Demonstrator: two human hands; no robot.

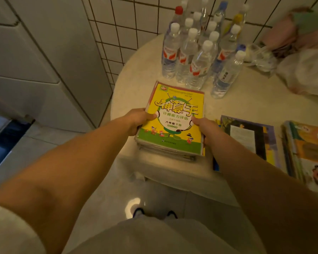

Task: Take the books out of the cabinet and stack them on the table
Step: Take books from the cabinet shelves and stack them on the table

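A stack of books (pixel 174 114) with a yellow and green cover on top lies at the near left edge of the round pale table (pixel 136 70). My left hand (pixel 138 120) grips the stack's left side, thumb on the cover. My right hand (pixel 204 129) grips its right side, thumb on top too. To the right a purple-edged book (pixel 246 136) lies flat on the table. Farther right sits another pile of books (pixel 308 153) with an orange cover. The cabinet (pixel 35 61) stands to the left, its white doors closed.
Several clear water bottles (pixel 196 50) stand at the back of the table, close behind the stack. Plastic bags and pink cloth (pixel 292 61) fill the back right. A tiled wall (pixel 127 24) rises behind. My feet (pixel 154 214) stand on the shiny floor below.
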